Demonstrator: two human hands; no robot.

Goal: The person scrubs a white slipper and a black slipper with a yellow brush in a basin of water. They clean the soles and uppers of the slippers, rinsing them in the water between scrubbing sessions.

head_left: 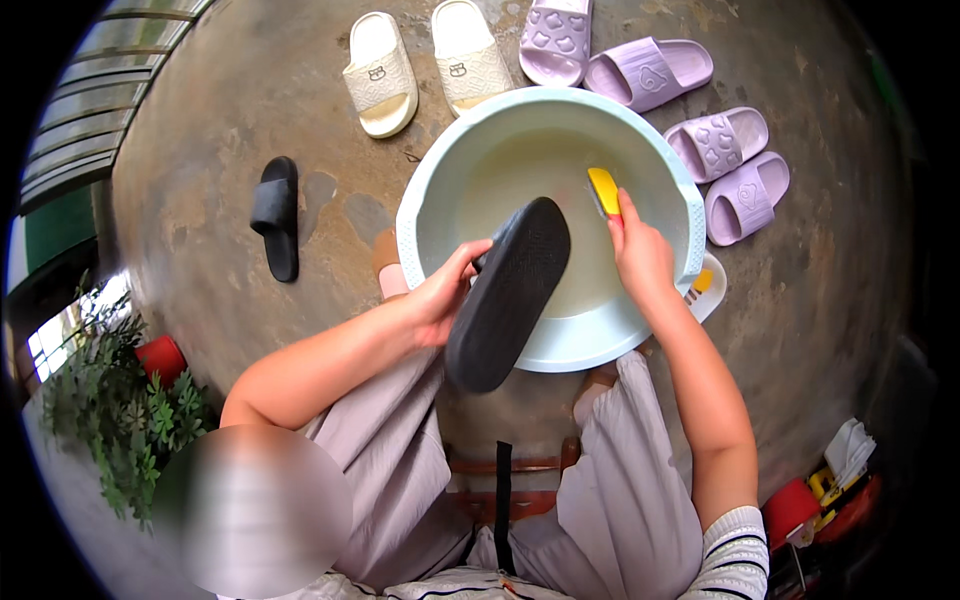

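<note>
Black slide sandal (510, 300), sole toward us, its edge gripped in the left hand (442, 303) above the pale blue basin (565, 348).
Clock read from the basin's centre, we list: cream slides (378, 85), two, 11; lilac slides (645, 80), four, 12 to 3; second black slide (277, 220), 9; white dish (714, 293), near 4, partly hidden; potted plant (130, 430), 8. The held sandal blocks our view of the basin's rim at 7; long axis 7 to 1, toe end we cannot tell. Right hand (642, 255): closed round a yellow brush (602, 188), head toward 11, over cloudy water (520, 150). Surface: stained brown concrete floor (830, 300); metal railing (140, 50) toward 10.
</note>
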